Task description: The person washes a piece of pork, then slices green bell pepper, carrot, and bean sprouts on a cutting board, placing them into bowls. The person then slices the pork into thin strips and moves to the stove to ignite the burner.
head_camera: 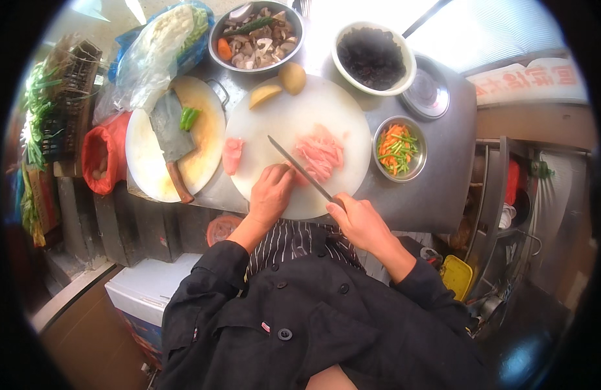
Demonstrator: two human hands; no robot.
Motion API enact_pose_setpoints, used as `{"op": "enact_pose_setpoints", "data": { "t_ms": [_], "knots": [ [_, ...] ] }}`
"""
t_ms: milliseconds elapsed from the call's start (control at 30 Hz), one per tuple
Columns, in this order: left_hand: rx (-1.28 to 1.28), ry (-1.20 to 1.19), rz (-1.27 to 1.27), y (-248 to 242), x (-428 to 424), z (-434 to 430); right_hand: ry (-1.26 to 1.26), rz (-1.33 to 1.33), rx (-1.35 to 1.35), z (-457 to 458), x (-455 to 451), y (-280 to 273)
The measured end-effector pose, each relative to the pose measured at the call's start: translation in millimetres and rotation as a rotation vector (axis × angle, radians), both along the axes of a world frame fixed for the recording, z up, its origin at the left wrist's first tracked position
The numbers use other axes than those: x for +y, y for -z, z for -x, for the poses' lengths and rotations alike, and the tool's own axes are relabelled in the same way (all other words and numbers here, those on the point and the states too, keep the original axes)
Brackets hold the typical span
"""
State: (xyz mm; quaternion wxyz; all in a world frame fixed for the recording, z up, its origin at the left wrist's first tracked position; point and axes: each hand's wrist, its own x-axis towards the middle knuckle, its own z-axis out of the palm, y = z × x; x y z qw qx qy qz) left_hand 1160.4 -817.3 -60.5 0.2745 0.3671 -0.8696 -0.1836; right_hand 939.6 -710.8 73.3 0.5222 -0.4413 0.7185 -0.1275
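My right hand (354,214) is closed round the handle of a kitchen knife (300,168), whose blade points up and left across the white round cutting board (261,190). Bent fingers of my left hand (272,190) press on a piece of raw pink meat, mostly hidden beneath them and beside the blade. Strips of sliced raw meat (321,152) lie in a heap just past the blade. Another chunk of raw meat (233,155) rests at the board's left edge. Two pale yellow pieces, probably potato, one cut (265,96) and one rounder (292,78), sit at its far edge.
Left is a second round board (144,180) with a cleaver (171,126) and green pepper pieces (188,118). Beyond stand a metal bowl of mushrooms (261,41) and a white bowl of black fungus (373,58). A steel bowl of cut vegetables (399,148) stands right.
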Motion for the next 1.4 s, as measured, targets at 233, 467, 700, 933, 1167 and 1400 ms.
{"op": "enact_pose_setpoints", "data": {
  "t_ms": [233,467,700,933,1167,1400],
  "knots": [
    [-0.026,-0.002,-0.017,1,1,-1,0.023,0.178,-0.005,-32,-34,53],
    [0.004,-0.009,0.016,-2,2,0,0.054,0.029,-0.05,20,-9,37],
    [-0.008,-0.006,0.047,-1,1,0,-0.011,0.018,-0.018,-2,8,7],
    [-0.027,-0.007,0.064,-2,1,-1,0.037,0.196,-0.018,-37,-39,48],
    [-0.01,-0.012,0.064,2,2,-3,0.113,-0.006,-0.054,12,-7,37],
    [-0.005,-0.006,0.058,1,1,-5,0.046,0.019,-0.058,-12,5,15]
  ]
}}
